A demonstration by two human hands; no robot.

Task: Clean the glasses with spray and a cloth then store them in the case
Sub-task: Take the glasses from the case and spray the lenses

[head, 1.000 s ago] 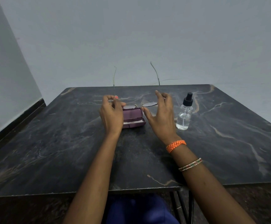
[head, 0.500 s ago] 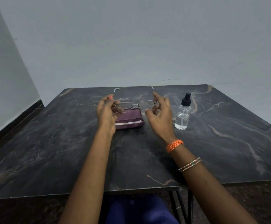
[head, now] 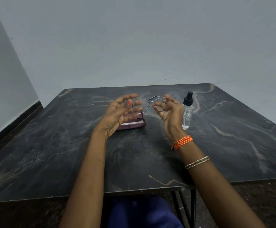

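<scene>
While the purple case (head: 130, 123) and spray bottle (head: 187, 111) wait on the table (head: 51, 145), the left hand (head: 117, 112) and right hand (head: 170, 111) each pinch one side of the glasses (head: 148, 104) above the case, probably to keep fingers off the lenses.

Thin-framed glasses (head: 148, 104) above purple case (head: 131, 124), beside spray bottle (head: 187, 112).

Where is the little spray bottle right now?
In the head view the spray bottle stands upright on the dark table, just right of the right hand, which with the left hand holds the glasses.
</scene>
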